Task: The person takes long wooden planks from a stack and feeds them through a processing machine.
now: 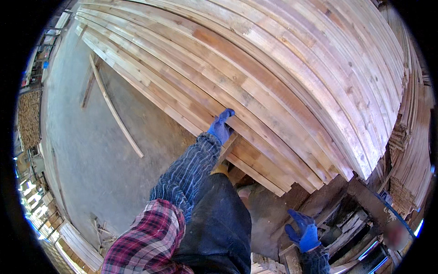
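Observation:
My left hand (221,128), in a blue work glove, reaches to the near side of a wide layer of long light-brown wooden boards (273,91). Its fingers curl over the edge of one wooden board (200,106) close to the stack's near side; the glove hides part of the grip. Lower right, my right hand (303,230), gloved in blue as well, is held off the boards with thumb and fingers spread, nothing in it. Close under my left hand a short wooden crosspiece (228,147) shows beside the boards.
Two loose wooden strips (114,109) lie on the grey concrete floor (132,178) at left. More stacked timber (413,150) stands at the far right. Scrap wood (353,230) lies low on the right, near my right hand. Board ends (287,188) jut out in front of me.

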